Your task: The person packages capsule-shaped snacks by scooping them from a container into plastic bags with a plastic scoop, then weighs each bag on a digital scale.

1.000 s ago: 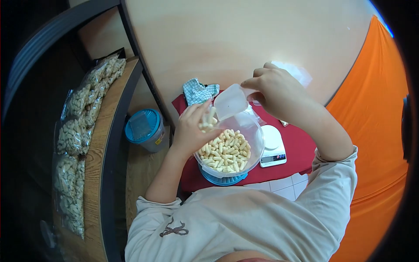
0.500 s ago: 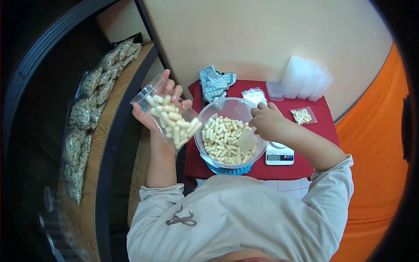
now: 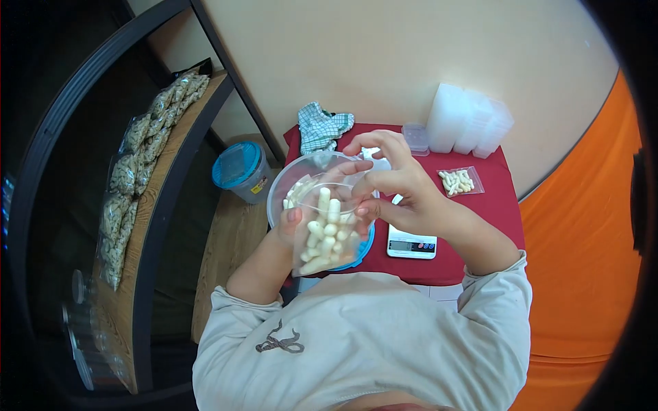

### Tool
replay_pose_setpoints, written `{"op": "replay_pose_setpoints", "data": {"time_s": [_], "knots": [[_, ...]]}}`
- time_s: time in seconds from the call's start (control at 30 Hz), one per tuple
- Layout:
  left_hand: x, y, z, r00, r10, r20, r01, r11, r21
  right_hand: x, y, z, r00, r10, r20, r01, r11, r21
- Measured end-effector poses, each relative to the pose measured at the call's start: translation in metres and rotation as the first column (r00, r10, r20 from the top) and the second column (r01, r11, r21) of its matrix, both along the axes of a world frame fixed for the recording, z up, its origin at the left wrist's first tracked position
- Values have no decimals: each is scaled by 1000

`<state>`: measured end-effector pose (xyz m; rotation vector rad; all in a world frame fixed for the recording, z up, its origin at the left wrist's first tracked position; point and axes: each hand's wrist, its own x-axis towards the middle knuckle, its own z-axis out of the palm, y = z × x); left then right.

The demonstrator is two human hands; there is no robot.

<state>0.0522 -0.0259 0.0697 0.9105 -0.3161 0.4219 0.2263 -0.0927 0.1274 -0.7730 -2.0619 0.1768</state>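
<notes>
A clear plastic bag (image 3: 327,236) part-filled with pale, finger-shaped snack sticks hangs upright in front of the tub. My left hand (image 3: 289,225) grips its left side, with the thumb showing and some fingers hidden behind the film. At the bag's upper right edge, my right hand (image 3: 401,185) pinches the plastic between thumb and fingers. Behind the bag stands a round translucent tub (image 3: 279,183) of the same sticks, largely covered by the bag and my hands.
On the red cloth (image 3: 473,236) lie a white kitchen scale (image 3: 411,245), a filled small bag (image 3: 458,181), stacked clear containers (image 3: 466,123) and a checked cloth (image 3: 322,129). A blue-lidded bucket (image 3: 241,171) stands left, beside a shelf holding packed bags (image 3: 130,178).
My left hand has brought the bag right and down, in front of the tub. My right hand has left the tub's right side and taken hold of the bag's edge.
</notes>
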Motion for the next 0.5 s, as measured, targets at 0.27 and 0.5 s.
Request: {"op": "replay_pose_setpoints", "data": {"time_s": [0.27,0.5], "knots": [[30,-36,-10,937,326,-123,-316,944,94,47,-27,-7,971,-78,-226,73,997,-30],[54,-48,-50,644,750,-150,-548,589,594,94,-37,-42,867,-406,-290,422,907,-10]]}}
